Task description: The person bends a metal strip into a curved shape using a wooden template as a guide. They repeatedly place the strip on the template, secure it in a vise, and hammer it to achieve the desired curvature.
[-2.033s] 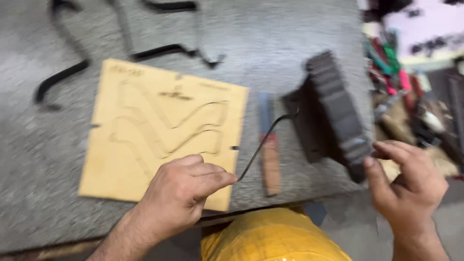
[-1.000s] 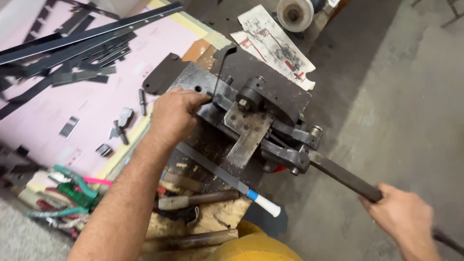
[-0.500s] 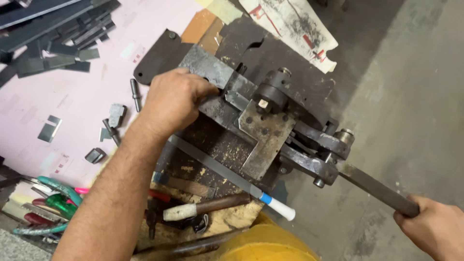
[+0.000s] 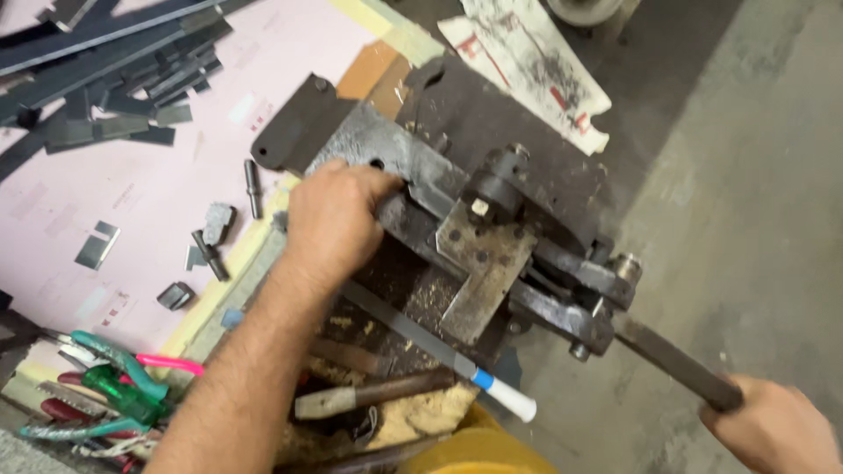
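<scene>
— Gripping what? Lever bar [image 4: 672,360] of the dark bending machine [image 4: 492,228], running near-right from the pivot; right hand [image 4: 773,430] closed round its near end.

— And the left hand [image 4: 329,224]?

— Pressed down, fingers curled on the machine's left plate, nearer the pivot. Beside it, a file with a white-and-blue handle [image 4: 439,347]. Far off, crumpled white paper with red marks [image 4: 527,61]; left, a pink sheet [image 4: 132,184] strewn with metal strips [image 4: 105,53].
</scene>
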